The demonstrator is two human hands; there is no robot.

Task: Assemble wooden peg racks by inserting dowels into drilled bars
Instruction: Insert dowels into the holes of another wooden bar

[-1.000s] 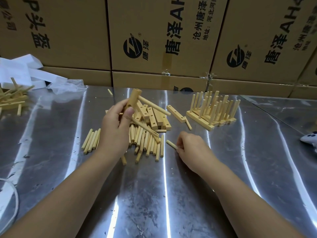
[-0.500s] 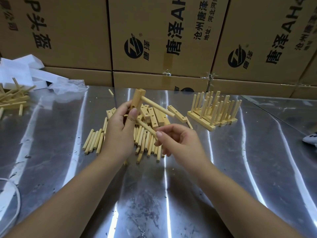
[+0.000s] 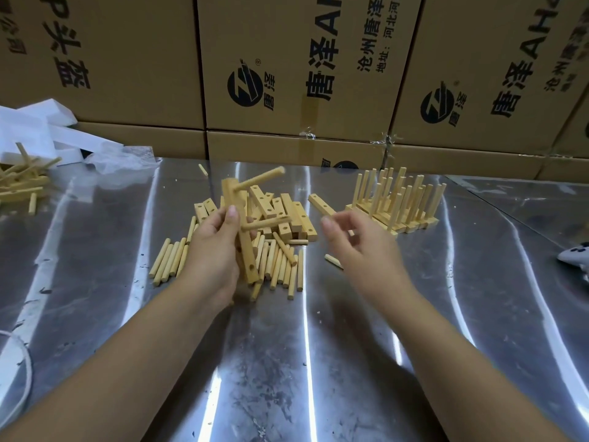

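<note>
The fingers (image 3: pixel 212 220) of the left hand (image 3: pixel 213 253) curl around the middle of a drilled bar (image 3: pixel 246 250), with the thumb pressed on its near face. This holds the bar nearly upright above the table (image 3: pixel 287 362), with its holes turned right, toward the other hand. 2 dowels already sit in it. The upper dowel (image 3: pixel 259 180) juts from the top hole and the lower dowel (image 3: pixel 267 223) from a hole level with the thumb, both pointing right and slightly up. At least 1 empty hole shows near the bar's bottom end, so I judge this rack about half filled. Gripping mid-bar probably steadies it against the push of each insertion while leaving the lower holes uncovered.

The fingers (image 3: pixel 331 231) of the right hand (image 3: pixel 363 253) are spread and loosely bent, holding nothing. The hand hangs in the air to the right of the bar, apart from it. A single loose dowel (image 3: pixel 333 260) lies on the table close beside this hand and looks a likely next pick.

Behind and below the bar, the pile of loose dowels (image 3: pixel 282 263) lies near both hands, with a heap of empty bars (image 3: pixel 288 215) just beyond it, so the supply is within easy reach. Finished racks (image 3: pixel 395 205) stand pegs-up further right, set apart from the raw parts. Cardboard boxes (image 3: pixel 287 74) wall the table's far edge.
</note>
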